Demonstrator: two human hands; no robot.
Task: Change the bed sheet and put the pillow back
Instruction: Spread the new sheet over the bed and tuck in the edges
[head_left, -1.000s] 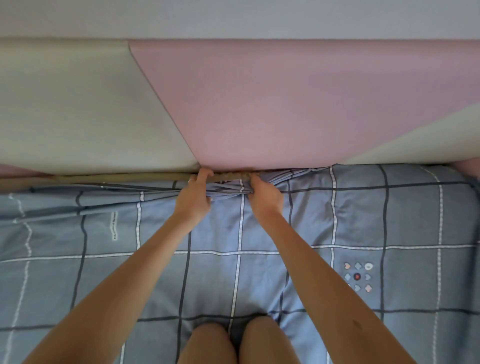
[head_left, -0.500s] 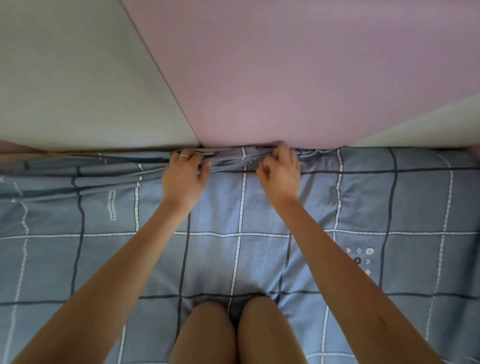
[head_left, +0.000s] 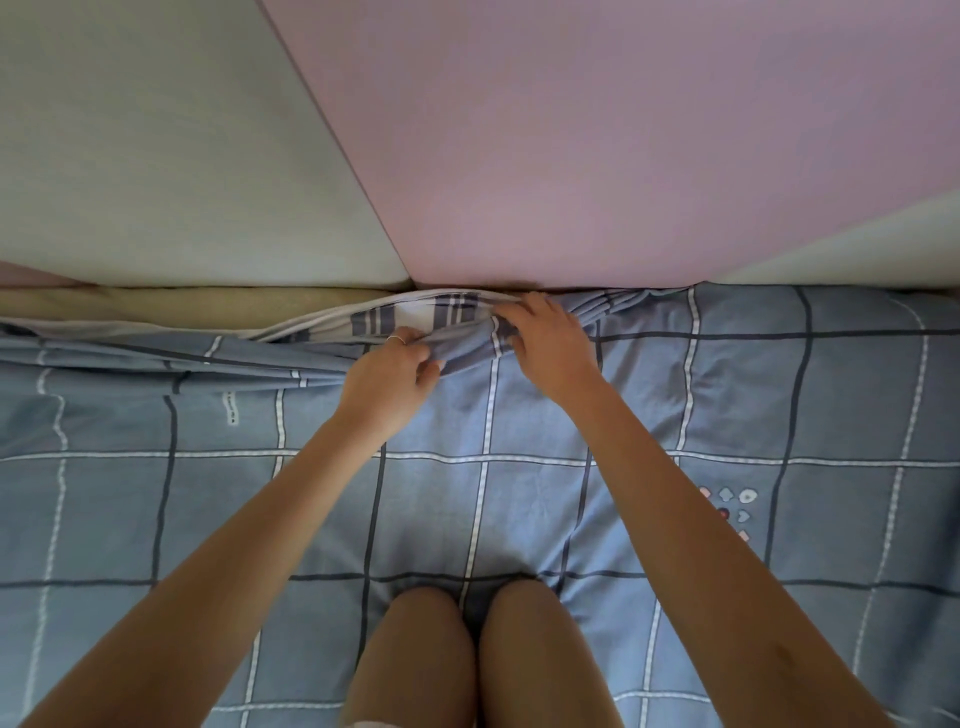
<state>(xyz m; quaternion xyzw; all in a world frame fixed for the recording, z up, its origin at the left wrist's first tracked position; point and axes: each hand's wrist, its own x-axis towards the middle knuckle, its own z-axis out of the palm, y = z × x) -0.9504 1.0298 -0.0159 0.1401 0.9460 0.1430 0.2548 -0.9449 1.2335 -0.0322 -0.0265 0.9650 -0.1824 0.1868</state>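
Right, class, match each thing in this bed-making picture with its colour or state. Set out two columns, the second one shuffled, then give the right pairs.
Things:
1 left hand
2 sheet
3 mattress strip
4 middle panel

Descriptions:
A pink
B blue, checked
C wears a ring and pinches a bunched fold
D beige, uncovered, along the wall at far left

Pairs: 1-C; 2-B; 3-D; 4-A.
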